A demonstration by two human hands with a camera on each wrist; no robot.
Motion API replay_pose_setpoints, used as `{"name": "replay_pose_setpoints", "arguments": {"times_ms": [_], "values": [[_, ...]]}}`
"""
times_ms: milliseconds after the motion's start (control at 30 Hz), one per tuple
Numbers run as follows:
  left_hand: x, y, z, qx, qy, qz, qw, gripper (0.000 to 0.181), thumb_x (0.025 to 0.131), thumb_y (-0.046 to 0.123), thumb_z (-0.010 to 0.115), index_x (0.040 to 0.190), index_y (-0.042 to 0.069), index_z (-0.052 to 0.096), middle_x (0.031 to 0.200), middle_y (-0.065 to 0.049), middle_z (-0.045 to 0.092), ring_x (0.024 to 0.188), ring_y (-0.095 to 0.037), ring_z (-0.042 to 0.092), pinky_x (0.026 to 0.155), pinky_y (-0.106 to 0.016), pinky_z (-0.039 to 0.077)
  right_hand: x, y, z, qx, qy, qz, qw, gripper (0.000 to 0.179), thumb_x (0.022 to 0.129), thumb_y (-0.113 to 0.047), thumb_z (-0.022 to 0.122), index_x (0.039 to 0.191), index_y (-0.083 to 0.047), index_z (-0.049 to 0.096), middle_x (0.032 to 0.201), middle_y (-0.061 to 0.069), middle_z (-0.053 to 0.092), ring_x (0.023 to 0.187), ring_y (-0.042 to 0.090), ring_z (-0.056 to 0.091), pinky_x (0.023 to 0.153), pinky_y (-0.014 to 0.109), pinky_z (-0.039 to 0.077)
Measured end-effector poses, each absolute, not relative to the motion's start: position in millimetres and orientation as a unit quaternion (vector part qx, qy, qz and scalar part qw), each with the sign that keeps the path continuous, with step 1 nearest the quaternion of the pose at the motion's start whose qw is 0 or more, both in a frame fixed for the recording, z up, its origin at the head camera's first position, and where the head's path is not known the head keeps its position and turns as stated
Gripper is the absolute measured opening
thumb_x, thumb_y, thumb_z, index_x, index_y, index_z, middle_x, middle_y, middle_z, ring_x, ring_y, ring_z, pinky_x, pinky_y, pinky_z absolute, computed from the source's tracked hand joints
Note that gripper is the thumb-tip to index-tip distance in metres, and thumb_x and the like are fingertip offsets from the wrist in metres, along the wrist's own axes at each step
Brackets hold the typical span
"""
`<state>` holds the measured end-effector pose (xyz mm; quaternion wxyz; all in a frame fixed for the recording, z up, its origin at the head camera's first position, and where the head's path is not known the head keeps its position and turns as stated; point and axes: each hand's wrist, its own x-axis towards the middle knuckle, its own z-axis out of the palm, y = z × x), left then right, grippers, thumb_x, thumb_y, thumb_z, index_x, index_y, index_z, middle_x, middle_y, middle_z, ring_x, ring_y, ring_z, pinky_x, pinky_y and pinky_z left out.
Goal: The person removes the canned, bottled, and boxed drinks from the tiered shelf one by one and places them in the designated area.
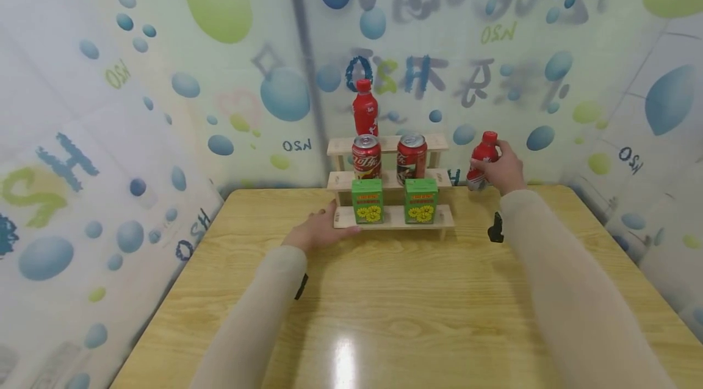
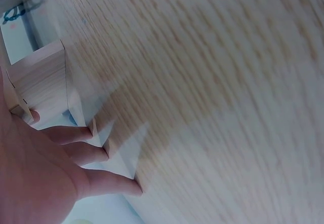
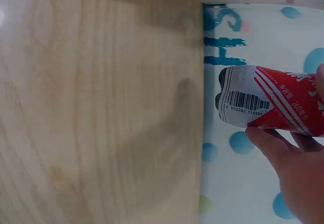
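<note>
In the head view my right hand grips a red bottle with a red cap, raised to the right of a three-tier wooden shelf. The right wrist view shows the bottle's barcode label and its base off the table. My left hand is at the shelf's lower left corner, its thumb along the front edge. Its other fingers spread straight down toward the tabletop. Another red bottle stands on the top tier. Two red cans stand on the middle tier.
Two green boxes with yellow flowers stand on the bottom tier. The shelf is near the back edge of the wooden table. Printed curtains with blue and green ovals hang behind and at both sides.
</note>
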<state>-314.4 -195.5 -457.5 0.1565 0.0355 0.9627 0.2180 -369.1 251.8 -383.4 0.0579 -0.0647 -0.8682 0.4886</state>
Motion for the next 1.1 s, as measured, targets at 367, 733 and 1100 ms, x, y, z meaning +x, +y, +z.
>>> {"name": "replay_pose_setpoints", "arguments": {"times_ms": [367, 733, 1100], "values": [[-312, -195, -455, 0.035, 0.963, 0.221, 0.150, 0.139, 0.064, 0.109, 0.049, 0.173, 0.033, 0.008, 0.176, -0.018, 0.028, 0.162, -0.051, 0.023, 0.124, -0.074, 0.029, -366, 247, -410, -0.067, -0.869, 0.489, 0.042, 0.087, 0.104, -0.021, 0.069, 0.169, -0.004, 0.015, 0.167, 0.034, 0.036, 0.151, 0.054, 0.042, 0.121, 0.068, 0.040], [-312, -195, -457, 0.038, 0.964, 0.217, 0.148, 0.136, 0.067, 0.108, 0.048, 0.173, 0.034, 0.007, 0.176, -0.019, 0.027, 0.163, -0.051, 0.023, 0.124, -0.076, 0.029, -368, 242, -414, -0.084, -0.866, 0.493, 0.027, 0.087, 0.105, -0.020, 0.068, 0.170, -0.006, 0.012, 0.169, 0.032, 0.033, 0.154, 0.053, 0.038, 0.123, 0.067, 0.038], [-309, -195, -454, 0.036, 0.962, 0.227, 0.149, 0.134, 0.068, 0.107, 0.050, 0.173, 0.036, 0.008, 0.177, -0.019, 0.026, 0.163, -0.052, 0.021, 0.123, -0.078, 0.027, -371, 241, -407, -0.085, -0.860, 0.503, 0.005, 0.094, 0.104, -0.023, 0.069, 0.171, -0.007, 0.005, 0.171, 0.031, 0.028, 0.153, 0.053, 0.037, 0.122, 0.067, 0.040]]}}
